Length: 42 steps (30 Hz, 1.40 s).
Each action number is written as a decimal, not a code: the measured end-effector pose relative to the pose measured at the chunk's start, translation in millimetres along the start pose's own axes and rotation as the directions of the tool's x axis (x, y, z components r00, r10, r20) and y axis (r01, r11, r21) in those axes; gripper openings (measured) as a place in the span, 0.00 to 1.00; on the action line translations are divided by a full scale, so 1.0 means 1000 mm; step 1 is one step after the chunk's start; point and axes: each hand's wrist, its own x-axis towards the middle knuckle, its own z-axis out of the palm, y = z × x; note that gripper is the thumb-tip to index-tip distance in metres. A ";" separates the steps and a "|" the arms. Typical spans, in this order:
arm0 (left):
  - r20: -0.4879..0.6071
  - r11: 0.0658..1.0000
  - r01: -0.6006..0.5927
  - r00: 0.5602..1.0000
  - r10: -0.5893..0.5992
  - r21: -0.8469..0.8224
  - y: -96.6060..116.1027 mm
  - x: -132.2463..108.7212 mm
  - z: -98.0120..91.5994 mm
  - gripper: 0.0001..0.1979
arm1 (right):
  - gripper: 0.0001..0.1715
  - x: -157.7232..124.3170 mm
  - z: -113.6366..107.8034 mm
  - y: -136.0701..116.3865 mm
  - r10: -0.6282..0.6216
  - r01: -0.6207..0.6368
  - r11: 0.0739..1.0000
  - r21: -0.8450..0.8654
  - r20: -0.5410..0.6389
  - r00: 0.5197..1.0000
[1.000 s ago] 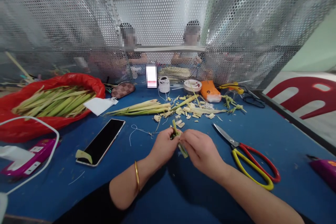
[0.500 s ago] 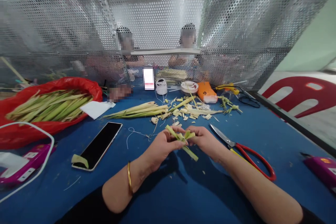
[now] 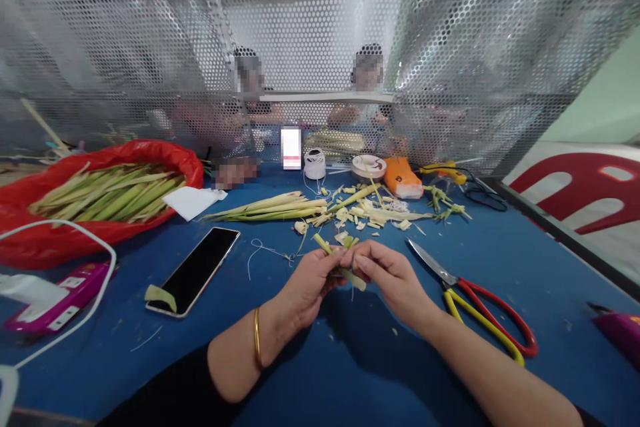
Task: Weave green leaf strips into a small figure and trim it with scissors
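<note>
Perforated metal screens (image 3: 475, 67) fenced the far side of a blue counter (image 3: 300, 373), with two people seated behind them. Low over the counter's middle, the left hand (image 3: 310, 280) and the right hand (image 3: 393, 277) met on one short green leaf strip (image 3: 356, 279). Each grip was pinched shut on it, thumb against fingertips, the left taking the far part and the right the near part. One end of the strip poked out beyond the left grip and the other slanted down under the right thumb. Whether a fold already sat between the fingertips could not be told, since the fingers covered it. Working so small a piece would likely go best with both pinches close together, right at the bend. The left grip could hold firm as an anchor while the right did the turning, so the strip creased cleanly instead of splitting along its grain. Lifting it just clear of the counter would also keep loose scraps (image 3: 365, 210) out of the fold. Just right of the grip lay red-and-yellow scissors (image 3: 475, 303), blades pointing away. Beyond the grip lay a bundle of long leaf strips (image 3: 265, 208), and a spool of white thread (image 3: 315, 163) stood further on. Left of the grip lay a dark phone (image 3: 194, 270), and farther left a red plastic bag (image 3: 75, 240) held more leaves.
</note>
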 end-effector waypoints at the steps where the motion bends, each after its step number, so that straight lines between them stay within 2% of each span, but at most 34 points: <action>1: -0.018 1.000 -0.030 0.999 0.030 0.009 -0.003 0.001 0.000 0.13 | 0.13 0.001 0.002 0.001 0.042 -0.042 0.998 0.050 -0.010 0.999; 4: -0.076 0.993 -0.114 0.990 0.115 0.022 -0.011 0.004 0.000 0.14 | 0.15 0.001 0.007 0.002 0.130 -0.125 0.985 0.123 -0.041 0.991; 8: -0.152 0.991 -0.136 0.980 0.132 -0.013 -0.018 0.007 0.000 0.14 | 0.16 -0.002 0.017 0.007 0.172 -0.158 0.974 0.162 -0.075 0.982; 10: -0.139 0.992 -0.128 0.982 0.125 -0.014 -0.016 0.006 0.001 0.14 | 0.16 -0.003 0.020 0.010 0.183 -0.158 0.963 0.219 -0.095 0.979; 11: -0.100 0.993 -0.114 0.989 0.112 -0.010 -0.014 0.005 0.002 0.14 | 0.16 -0.003 0.021 0.011 0.200 -0.164 0.949 0.270 -0.111 0.974; 14: -0.014 0.999 -0.040 0.999 0.040 -0.010 -0.006 0.002 0.003 0.13 | 0.16 -0.002 0.020 0.014 0.282 -0.176 0.861 0.477 -0.160 0.946; 16: -0.073 0.999 -0.002 0.997 0.000 -0.035 -0.003 0.001 0.002 0.11 | 0.12 -0.001 0.017 0.014 0.342 -0.182 0.793 0.581 -0.178 0.923; 18: -0.137 0.998 0.008 0.990 -0.016 -0.056 -0.002 0.001 0.002 0.10 | 0.14 0.000 0.015 0.014 0.397 -0.227 0.761 0.607 -0.159 0.904; 21: -0.111 0.999 0.013 0.994 -0.017 -0.036 -0.003 0.003 0.000 0.12 | 0.17 0.001 0.013 0.014 0.420 -0.303 0.795 0.525 -0.118 0.900; 24: -0.050 1.000 0.026 0.998 -0.027 -0.011 -0.005 0.003 -0.001 0.13 | 0.12 0.002 0.012 0.016 0.394 -0.297 0.867 0.401 -0.186 0.900; 29: 0.014 0.996 0.084 0.996 -0.084 -0.002 -0.005 0.001 0.002 0.13 | 0.12 0.005 0.009 0.014 0.325 -0.264 0.934 0.240 -0.264 0.908; 31: -0.006 0.996 0.082 0.997 -0.082 0.046 -0.004 -0.001 0.003 0.14 | 0.12 0.006 0.006 0.012 0.320 -0.272 0.943 0.194 -0.292 0.901; 32: -0.060 0.994 0.060 0.997 -0.055 0.087 -0.002 -0.002 0.003 0.15 | 0.12 0.006 0.004 0.011 0.331 -0.290 0.942 0.171 -0.307 0.892; 34: -0.212 0.979 -0.037 0.974 0.081 0.203 0.002 -0.005 0.004 0.18 | 0.13 0.007 -0.001 0.007 0.371 -0.350 0.929 0.122 -0.329 0.869; 36: -0.244 0.933 -0.151 0.940 0.237 0.325 0.006 -0.010 0.005 0.19 | 0.14 0.008 -0.005 0.002 0.413 -0.412 0.908 0.076 -0.331 0.849; 37: -0.177 0.915 -0.187 0.948 0.263 0.358 0.008 -0.012 0.006 0.18 | 0.14 0.008 -0.007 -0.001 0.424 -0.432 0.901 0.053 -0.326 0.845; 38: -0.078 0.910 -0.195 0.968 0.239 0.366 0.009 -0.015 0.007 0.19 | 0.14 0.008 -0.008 -0.003 0.428 -0.443 0.896 0.027 -0.320 0.845; 40: 0.067 0.935 -0.125 0.992 0.109 0.333 0.009 -0.019 0.009 0.20 | 0.15 0.008 -0.008 -0.006 0.423 -0.452 0.892 -0.028 -0.306 0.853; 42: 0.110 0.956 -0.016 0.994 -0.017 0.292 0.006 -0.020 0.011 0.18 | 0.16 0.006 -0.007 -0.005 0.419 -0.457 0.886 -0.084 -0.279 0.864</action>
